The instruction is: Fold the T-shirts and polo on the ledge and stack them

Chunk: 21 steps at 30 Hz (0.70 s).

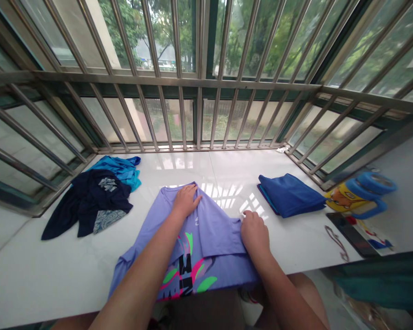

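Observation:
A lilac T-shirt with a bright green, pink and black print lies on the white ledge, its lower part hanging past the front edge. Its right-hand side is folded inward over the chest. My left hand rests on the cloth close to the collar, fingers stretched out and lying flat. At the right, my right hand is closed on the sleeve edge of the same shirt, fingertips pinched together. Part of the print is covered by my left forearm.
Dark navy clothing and a bright blue garment lie crumpled at left. A folded blue cloth stack sits at right, near a yellow-and-blue bottle, a dark phone and a cord. Metal window bars enclose the ledge.

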### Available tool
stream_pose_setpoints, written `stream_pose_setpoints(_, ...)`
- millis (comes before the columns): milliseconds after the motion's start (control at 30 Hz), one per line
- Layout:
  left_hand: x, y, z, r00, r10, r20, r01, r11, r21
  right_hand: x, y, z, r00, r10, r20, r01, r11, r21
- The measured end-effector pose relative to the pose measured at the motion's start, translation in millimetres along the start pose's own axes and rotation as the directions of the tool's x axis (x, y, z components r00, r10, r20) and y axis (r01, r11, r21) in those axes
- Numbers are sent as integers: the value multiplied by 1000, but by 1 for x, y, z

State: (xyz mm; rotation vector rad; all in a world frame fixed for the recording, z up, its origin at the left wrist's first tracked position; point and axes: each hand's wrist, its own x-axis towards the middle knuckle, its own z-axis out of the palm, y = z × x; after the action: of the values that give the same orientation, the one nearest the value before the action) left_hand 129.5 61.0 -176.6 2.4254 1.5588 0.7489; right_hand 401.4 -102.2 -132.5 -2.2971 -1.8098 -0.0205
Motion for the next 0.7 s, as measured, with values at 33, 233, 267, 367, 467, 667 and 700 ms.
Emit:
stream_pose_setpoints(33, 0, 1, 0, 1000, -2, 8, 2, 1000, 9, -3, -2, 1, 998, -35, -47, 35, 999, -4)
stream_pose_setpoints(233, 0, 5, 1, 999, -17, 50, 14, 998, 58, -35, -25, 16, 869, -494, 38, 489, 868, 90)
stream_pose_setpoints(267, 1, 6, 2, 998, -22, 53, 19, 998, 60, -42, -29, 17, 851, -517, 95, 509, 856, 93)
stream_pose_setpoints(367, 1, 7, 2, 997, -42, 67, 37, 997, 66, -61, -39, 20, 824, -538, 180, 527, 843, 105)
stream_pose_setpoints(467, 1, 7, 2, 995, -58, 84, 52, 996, 68, -76, -43, 23, 803, -568, 179, 549, 823, 145)
stream_pose_setpoints(667, 4, 7, 3, 990, -81, 112, 74, 995, 68, -84, -41, 30, 811, -557, 176, 525, 828, 198)
stream_pose_setpoints(700, 6, 8, 1, 987, -92, 134, 85, 995, 54, -84, -40, 30, 812, -554, 184, 521, 830, 201)
